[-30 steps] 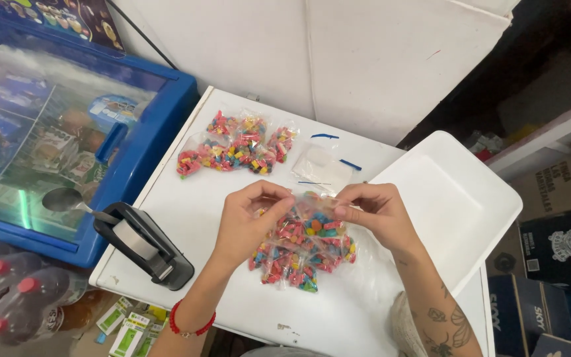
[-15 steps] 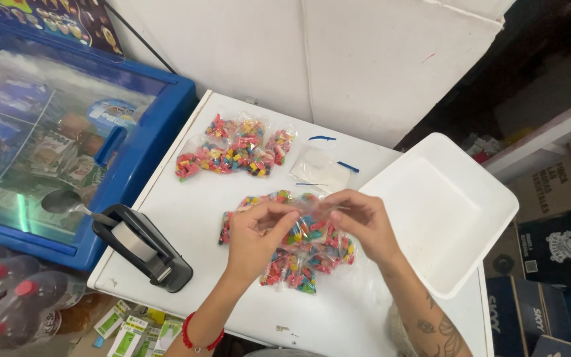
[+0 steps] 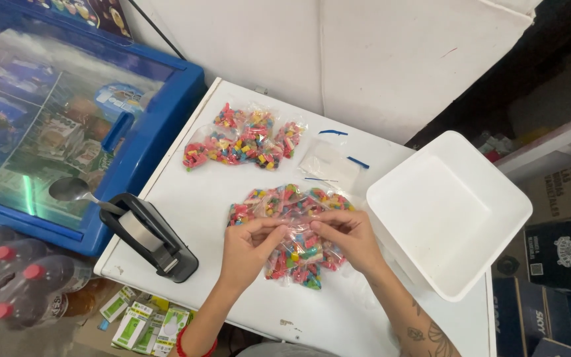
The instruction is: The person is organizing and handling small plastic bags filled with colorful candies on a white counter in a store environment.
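Observation:
My left hand (image 3: 251, 243) and my right hand (image 3: 348, 239) meet over a pile of small clear bags of colourful candy (image 3: 279, 201) on a white table (image 3: 186, 198). Both pinch the top of one small clear candy bag (image 3: 299, 246) between thumbs and fingertips. A second pile of filled candy bags (image 3: 242, 142) lies farther back on the table. A stack of flat empty clear bags (image 3: 328, 165) with blue strips sits between the piles.
A white square tub (image 3: 447, 211) stands at the right of the table. A black tape dispenser (image 3: 150, 237) sits at the left front edge. A blue glass-topped freezer (image 3: 54, 125) is at the left, red-capped bottles (image 3: 8, 277) below it. Boxes fill shelves at right.
Both hands have drawn closer to me over the near pile and now pinch one bag together. The view has shifted slightly.

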